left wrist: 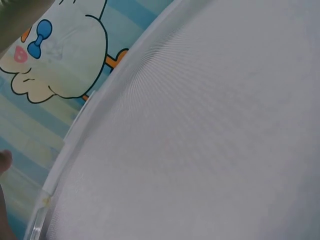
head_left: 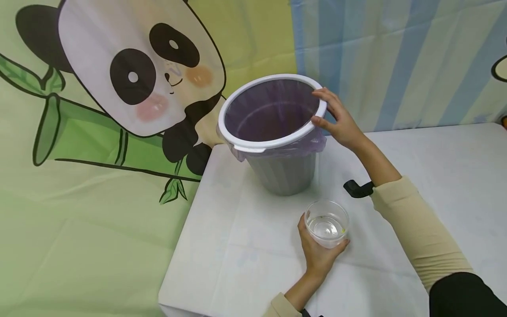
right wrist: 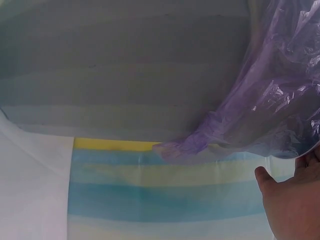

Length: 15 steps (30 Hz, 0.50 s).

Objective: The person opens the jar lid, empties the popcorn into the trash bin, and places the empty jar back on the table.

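Note:
A clear glass bowl [head_left: 326, 226] is on or just above the white table, with small yellow-green specks inside; whether it holds liquid I cannot tell. My left hand [head_left: 320, 254] grips it from the near side, fingers on its left and thumb on its right. Behind it stands a grey trash can [head_left: 283, 171] with a white rim [head_left: 253, 144] and a purple liner bag [head_left: 273, 110]. My right hand [head_left: 340, 123] holds the rim at its right side, fingertips over the edge. In the right wrist view, the bag's loose edge [right wrist: 200, 137] hangs outside the can near that hand.
The white-covered table [head_left: 245, 255] ends at a left edge beside the trash can. A panda-printed cloth [head_left: 119, 145] hangs at the left, and a striped blue one [head_left: 396, 66] at the back. A black strap end [head_left: 358, 189] juts from the right wrist.

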Tool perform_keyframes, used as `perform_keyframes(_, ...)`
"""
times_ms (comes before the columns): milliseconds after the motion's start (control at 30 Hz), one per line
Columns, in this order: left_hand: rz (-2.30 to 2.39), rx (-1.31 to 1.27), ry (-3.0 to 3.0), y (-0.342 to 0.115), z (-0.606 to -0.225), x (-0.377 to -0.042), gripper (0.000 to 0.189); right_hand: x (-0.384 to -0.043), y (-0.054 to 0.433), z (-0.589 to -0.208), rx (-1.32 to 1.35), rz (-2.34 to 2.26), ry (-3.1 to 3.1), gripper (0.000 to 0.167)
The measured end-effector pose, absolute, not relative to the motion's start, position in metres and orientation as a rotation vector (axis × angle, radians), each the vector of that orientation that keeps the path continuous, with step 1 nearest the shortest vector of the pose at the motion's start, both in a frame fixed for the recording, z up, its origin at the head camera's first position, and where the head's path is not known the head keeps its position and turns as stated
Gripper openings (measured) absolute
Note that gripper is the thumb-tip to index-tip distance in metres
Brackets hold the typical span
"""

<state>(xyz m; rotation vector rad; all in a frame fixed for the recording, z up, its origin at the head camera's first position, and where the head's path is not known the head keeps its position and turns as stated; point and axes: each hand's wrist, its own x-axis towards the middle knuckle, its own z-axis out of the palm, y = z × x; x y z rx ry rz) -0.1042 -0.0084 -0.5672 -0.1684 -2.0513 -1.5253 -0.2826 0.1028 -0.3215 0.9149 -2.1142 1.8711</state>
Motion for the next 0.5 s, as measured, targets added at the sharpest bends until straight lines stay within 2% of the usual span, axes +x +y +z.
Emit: perform_keyframes(500,-1.542,-0.135,-2.082,-0.0076,-0.5683,-0.1026,0.117,-0.2784,0.1031,-0.3165,0.914,1.82,-2.16,0.069)
